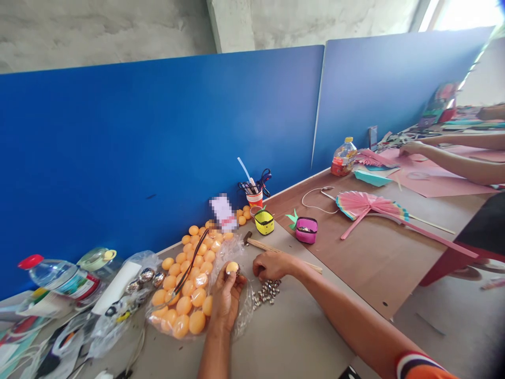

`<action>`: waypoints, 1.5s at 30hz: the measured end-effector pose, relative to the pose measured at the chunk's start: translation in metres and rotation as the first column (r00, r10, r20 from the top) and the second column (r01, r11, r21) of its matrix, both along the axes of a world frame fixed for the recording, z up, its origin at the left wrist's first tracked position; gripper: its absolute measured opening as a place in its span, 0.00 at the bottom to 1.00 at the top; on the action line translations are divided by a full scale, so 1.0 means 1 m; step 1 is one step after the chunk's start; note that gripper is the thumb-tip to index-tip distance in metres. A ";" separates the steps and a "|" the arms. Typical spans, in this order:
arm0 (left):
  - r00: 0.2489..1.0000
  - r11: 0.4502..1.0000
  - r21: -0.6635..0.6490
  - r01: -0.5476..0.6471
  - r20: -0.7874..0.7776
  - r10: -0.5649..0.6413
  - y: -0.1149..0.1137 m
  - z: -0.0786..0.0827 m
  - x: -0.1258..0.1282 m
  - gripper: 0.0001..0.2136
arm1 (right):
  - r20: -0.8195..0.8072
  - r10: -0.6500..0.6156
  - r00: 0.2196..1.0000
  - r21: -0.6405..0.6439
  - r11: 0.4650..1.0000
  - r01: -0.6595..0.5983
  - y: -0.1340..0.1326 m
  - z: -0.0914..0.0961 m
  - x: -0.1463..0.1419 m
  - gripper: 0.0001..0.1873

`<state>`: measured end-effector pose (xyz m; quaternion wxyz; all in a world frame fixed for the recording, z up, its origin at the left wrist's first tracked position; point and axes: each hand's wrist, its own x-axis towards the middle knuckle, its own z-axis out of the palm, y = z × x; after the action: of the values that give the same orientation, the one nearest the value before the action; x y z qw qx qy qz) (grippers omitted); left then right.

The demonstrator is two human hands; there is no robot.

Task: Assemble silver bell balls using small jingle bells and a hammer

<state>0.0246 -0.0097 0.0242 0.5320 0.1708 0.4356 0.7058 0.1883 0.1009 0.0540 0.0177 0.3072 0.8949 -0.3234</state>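
My left hand [226,297] holds up a ping-pong ball [232,268] between thumb and fingers. Pale orange shows on top, with shiny silver pieces round its lower side. My right hand [272,265] is just right of the ball, fingers curled down and closed; anything in the fingertips is too small to make out. Beneath it lies a pile of small silver domed metal pieces [267,295], perhaps thumbtacks. Beside my left hand, a clear plastic bag [205,295] spreads among many orange ping-pong balls [183,305]. A hammer [260,245] with a wooden handle lies behind my right hand.
Yellow [264,222] and magenta [306,230] felt baskets stand behind the hammer, near a cup of tools [254,198]. Bottles [63,279], silver balls [147,275] and cables clutter the left. Rightward lie a pink paper fan [369,205] and a co-worker's arms [453,158]. A blue partition [158,152] backs the table.
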 end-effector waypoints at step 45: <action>0.998 0.999 -0.008 0.044 -0.038 -0.045 -0.002 0.004 0.002 0.24 | -0.346 -0.207 0.915 -0.263 0.958 0.117 -0.005 -0.005 -0.010 0.07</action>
<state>0.0263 -0.0116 0.0287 0.5397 0.1922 0.4442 0.6888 0.1778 0.0959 0.0486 -0.1418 0.3100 0.8083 -0.4800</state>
